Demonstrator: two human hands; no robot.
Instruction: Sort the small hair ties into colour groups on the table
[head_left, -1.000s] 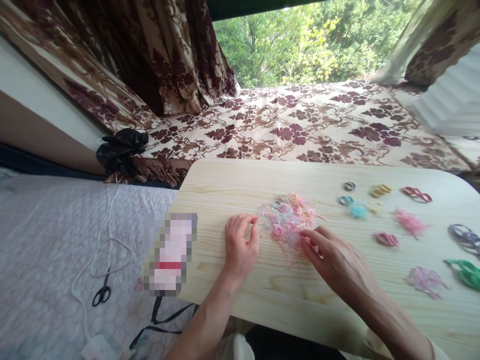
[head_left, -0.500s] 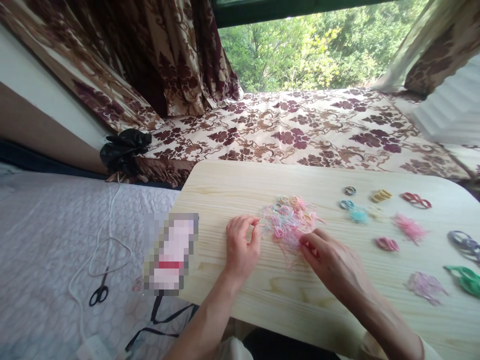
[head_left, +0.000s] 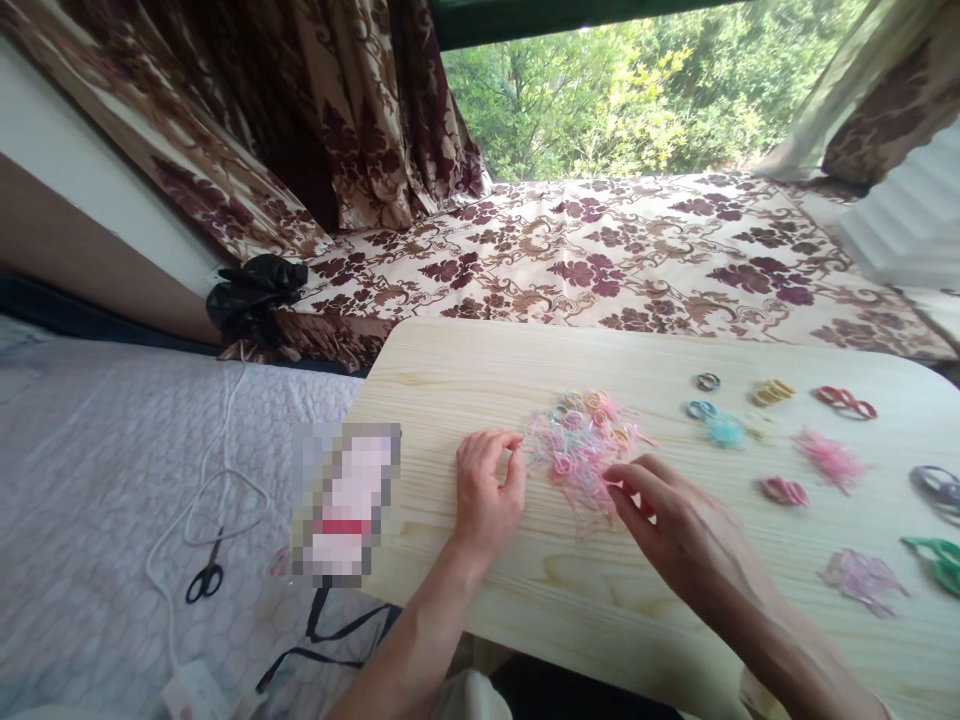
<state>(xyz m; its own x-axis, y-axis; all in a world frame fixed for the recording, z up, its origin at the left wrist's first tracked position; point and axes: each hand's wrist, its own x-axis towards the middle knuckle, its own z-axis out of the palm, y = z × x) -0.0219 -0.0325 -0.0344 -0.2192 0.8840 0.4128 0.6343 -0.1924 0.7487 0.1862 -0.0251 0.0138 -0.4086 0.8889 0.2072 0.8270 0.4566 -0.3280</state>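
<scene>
A tangled pile of thin pastel elastic bands (head_left: 574, 455) lies mid-table, with a few thicker rings among the strands. At its left edge is my left hand (head_left: 489, 490), resting on its side, thumb and forefinger tips brought together. My right hand (head_left: 667, 515) reaches in from the right, its thumb and forefinger pinched at the pile's near right side. Whatever is between the fingertips of either hand is too small to make out. Farther right lie separate groups: pink thin bands (head_left: 831, 458), turquoise thin bands (head_left: 725, 431), lilac thin bands (head_left: 866, 580) and pink hair ties (head_left: 784, 490).
Red hair ties (head_left: 846, 402), yellow hair ties (head_left: 774, 391) and green hair ties (head_left: 941, 562) also lie on the wooden table (head_left: 442, 375). A blurred-out pink object (head_left: 349, 500) overlaps its left edge. Scissors (head_left: 205, 582) and a white cable (head_left: 161, 570) lie on the bed.
My right hand has drawn slightly back from the pile, its pinch still closed. My left hand keeps its place. The whole view has shifted a little.
</scene>
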